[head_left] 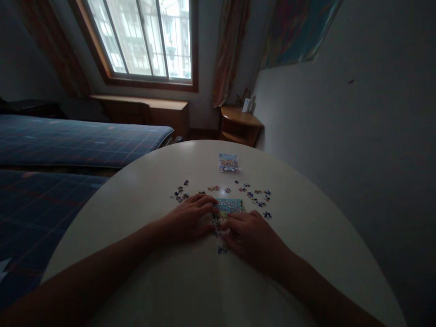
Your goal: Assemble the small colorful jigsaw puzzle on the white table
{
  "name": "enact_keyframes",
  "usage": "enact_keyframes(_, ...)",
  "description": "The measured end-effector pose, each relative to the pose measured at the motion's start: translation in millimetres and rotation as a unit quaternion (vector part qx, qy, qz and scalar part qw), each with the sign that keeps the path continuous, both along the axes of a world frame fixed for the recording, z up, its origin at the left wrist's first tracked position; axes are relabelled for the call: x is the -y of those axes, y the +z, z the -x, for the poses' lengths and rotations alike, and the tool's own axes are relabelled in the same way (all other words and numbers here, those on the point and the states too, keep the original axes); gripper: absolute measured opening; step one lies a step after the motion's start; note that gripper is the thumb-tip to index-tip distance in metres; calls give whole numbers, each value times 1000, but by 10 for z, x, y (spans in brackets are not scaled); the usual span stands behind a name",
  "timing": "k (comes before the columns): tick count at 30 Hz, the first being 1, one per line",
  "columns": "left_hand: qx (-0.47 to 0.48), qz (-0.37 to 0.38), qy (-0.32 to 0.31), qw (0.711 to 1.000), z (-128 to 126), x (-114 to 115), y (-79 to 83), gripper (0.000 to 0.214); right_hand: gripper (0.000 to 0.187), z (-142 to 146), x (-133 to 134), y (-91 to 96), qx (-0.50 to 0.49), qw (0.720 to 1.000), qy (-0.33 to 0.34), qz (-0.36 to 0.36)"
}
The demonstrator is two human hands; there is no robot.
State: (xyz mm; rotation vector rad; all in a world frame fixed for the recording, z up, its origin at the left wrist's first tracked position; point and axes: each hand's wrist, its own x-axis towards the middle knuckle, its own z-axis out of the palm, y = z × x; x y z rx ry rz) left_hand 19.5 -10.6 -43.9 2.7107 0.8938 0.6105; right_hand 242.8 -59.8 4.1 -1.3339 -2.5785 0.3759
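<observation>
Puzzle (232,205) may be split if pushed unevenly by left hand (194,216) or right hand (251,237) at its sides; grip closure cannot be told.

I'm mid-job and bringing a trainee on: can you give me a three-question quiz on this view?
1. True or false: the small, rectangular printed sheet or packet lies beyond the partly assembled, multicoloured jigsaw puzzle on the white, round-edged table.
2. Where is the bare right hand?
A) On the printed sheet or packet
B) At the puzzle's lower right
C) Off the table
3. Fill in: the bare left hand is at the puzzle's ____ edge.

Key:
1. True.
2. B. Its fingers cover part of the puzzle; whether they pinch a piece cannot be told.
3. Left.
</observation>
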Motion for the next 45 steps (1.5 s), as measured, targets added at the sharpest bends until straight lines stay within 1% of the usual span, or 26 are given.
enact_keyframes(3,0,1,-2,1000,0,-1,0,39,11,-33,25,47,-12,999,-1,33)
enact_keyframes(6,1,3,-6,1000,12,-18,-8,35,13,-33,60,47,-8,998,5,58)
enact_keyframes(11,-8,8,-24,1000,40,-47,3,33,9,-4,74,10,1,997,10,79)
enact_keyframes(16,-15,13,-26,999,48,-42,29,36,9,-7,60,35,-1,995,13,94)
enact_keyframes(20,-18,15,-25,999,46,-32,33,36,3,-30,21,35,-12,997,13,77)
enact_keyframes(23,-12,18,-24,999,46,-30,33,36,10,-29,-26,-6,-37,998,-1,50)
enact_keyframes(26,-6,17,-28,999,53,-31,26,37,11,-16,-52,-42,-66,997,-16,38)
enact_keyframes(29,-14,12,-26,1000,60,-29,18,38,10,-19,-41,-31,-63,997,-17,48)
enact_keyframes(32,-21,10,-16,1000,58,-21,19,39,4,-44,-4,26,-37,997,-15,72)
enact_keyframes(35,-20,11,-14,1000,50,-16,21,42,15,-55,38,83,-19,994,-10,108)
enact_keyframes(38,-15,16,-12,1000,45,-15,14,44,16,-36,69,91,-13,991,-7,132)
enact_keyframes(41,-13,17,-11,1000,42,-10,10,45,12,-5,76,42,-19,992,0,125)
enact_keyframes(45,-16,14,-11,1000,38,-5,13,46,10,35,56,-38,-33,996,-3,84)
